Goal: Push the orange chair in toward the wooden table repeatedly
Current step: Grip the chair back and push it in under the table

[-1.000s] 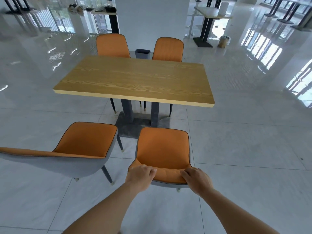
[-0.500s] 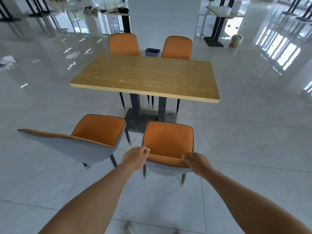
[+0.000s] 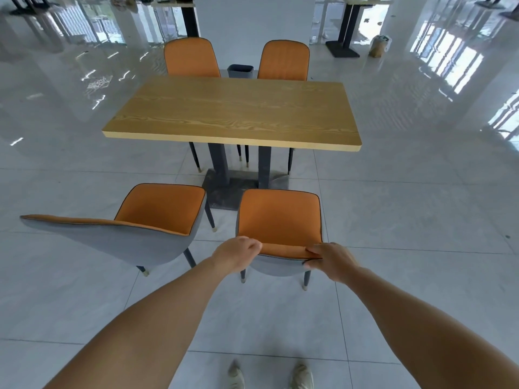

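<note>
Hands grip the top edge of an orange chair [image 3: 279, 220]: left hand [image 3: 235, 253] and right hand [image 3: 331, 261] both closed on its backrest. Its seat faces the wooden table [image 3: 233, 112], not yet under it.

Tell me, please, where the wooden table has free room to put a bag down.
The whole top of the wooden table shows bare, from the near edge to the two far chairs. Crowded: the gap between the held chair and the neighbouring chair.
</note>
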Demonstrator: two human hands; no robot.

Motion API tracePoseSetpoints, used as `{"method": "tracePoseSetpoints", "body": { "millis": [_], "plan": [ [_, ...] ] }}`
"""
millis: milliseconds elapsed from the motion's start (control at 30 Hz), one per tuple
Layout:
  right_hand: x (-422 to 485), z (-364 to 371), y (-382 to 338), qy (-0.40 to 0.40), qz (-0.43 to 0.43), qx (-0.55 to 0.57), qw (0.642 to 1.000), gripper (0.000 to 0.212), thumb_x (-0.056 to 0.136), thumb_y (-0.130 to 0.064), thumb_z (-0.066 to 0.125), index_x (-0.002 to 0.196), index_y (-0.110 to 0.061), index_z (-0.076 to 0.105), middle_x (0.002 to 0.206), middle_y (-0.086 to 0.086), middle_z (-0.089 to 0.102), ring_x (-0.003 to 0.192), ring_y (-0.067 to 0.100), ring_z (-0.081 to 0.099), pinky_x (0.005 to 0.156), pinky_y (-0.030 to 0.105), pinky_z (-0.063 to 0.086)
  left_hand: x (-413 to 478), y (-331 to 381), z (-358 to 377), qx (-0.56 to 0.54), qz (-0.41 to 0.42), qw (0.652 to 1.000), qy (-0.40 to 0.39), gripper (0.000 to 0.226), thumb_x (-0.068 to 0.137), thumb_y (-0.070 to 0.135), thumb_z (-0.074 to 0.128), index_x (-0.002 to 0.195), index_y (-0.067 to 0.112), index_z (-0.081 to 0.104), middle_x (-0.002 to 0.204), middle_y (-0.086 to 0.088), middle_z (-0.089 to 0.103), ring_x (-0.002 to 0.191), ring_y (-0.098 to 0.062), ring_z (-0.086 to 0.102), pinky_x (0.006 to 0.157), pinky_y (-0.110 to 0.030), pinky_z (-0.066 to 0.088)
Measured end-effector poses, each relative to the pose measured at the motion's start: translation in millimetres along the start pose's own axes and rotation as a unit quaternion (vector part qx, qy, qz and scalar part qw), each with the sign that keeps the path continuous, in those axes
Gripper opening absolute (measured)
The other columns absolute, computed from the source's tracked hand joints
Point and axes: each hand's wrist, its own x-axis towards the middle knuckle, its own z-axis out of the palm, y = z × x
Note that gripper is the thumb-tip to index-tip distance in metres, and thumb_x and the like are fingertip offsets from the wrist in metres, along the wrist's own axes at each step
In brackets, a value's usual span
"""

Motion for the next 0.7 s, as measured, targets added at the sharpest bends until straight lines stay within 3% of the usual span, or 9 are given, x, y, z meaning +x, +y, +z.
{"method": "tracePoseSetpoints", "body": {
  "millis": [167, 300, 433, 700],
  "plan": [
    [-5, -1, -4, 0.002, 0.024, 0.051, 0.998, 0.026, 0.089, -0.063, 0.054, 0.094, -0.037, 0.058, 0.088, -0.01, 0.063, 0.083, 0.014, 0.061, 0.069, 0.032, 0.051, 2, 2, 7, 0.033, 0.019, 0.999, 0.037, 0.039, 0.105, 0.039, 0.029, 0.109, 0.021, 0.064, 0.109, -0.001, 0.061, 0.097, -0.02, 0.058, 0.087, -0.039, 0.051],
    [-5, -15, -7, 0.032, 0.074, 0.089, 0.993, 0.032, 0.093, -0.055, 0.045, 0.108, -0.031, 0.061, 0.101, -0.001, 0.067, 0.089, 0.018, 0.062, 0.071, 0.034, 0.051, 5, 10, 4, 0.096, 0.023, 0.992, 0.074, 0.036, 0.104, 0.039, 0.032, 0.101, 0.019, 0.062, 0.099, -0.002, 0.062, 0.088, -0.022, 0.06, 0.082, -0.04, 0.053],
    [-5, -33, -4, 0.101, 0.094, 0.076, 0.988, 0.036, 0.099, -0.047, 0.049, 0.119, -0.019, 0.061, 0.111, 0.007, 0.068, 0.097, 0.024, 0.063, 0.075, 0.036, 0.053, 13, 29, -7, 0.193, 0.038, 0.974, 0.116, 0.038, 0.103, 0.043, 0.035, 0.116, 0.018, 0.06, 0.1, -0.002, 0.063, 0.087, -0.02, 0.059, 0.084, -0.038, 0.05],
    [-2, -70, 61, 0.139, 0.068, 0.092, 0.984, 0.049, 0.098, -0.052, 0.05, 0.139, -0.026, 0.052, 0.13, 0.002, 0.064, 0.118, 0.023, 0.057, 0.091, 0.039, 0.051, 51, 114, -12, 0.201, 0.058, 0.969, 0.132, 0.051, 0.101, 0.047, 0.04, 0.146, 0.022, 0.044, 0.136, -0.007, 0.058, 0.121, -0.026, 0.056, 0.11, -0.051, 0.039]
  ]
}}
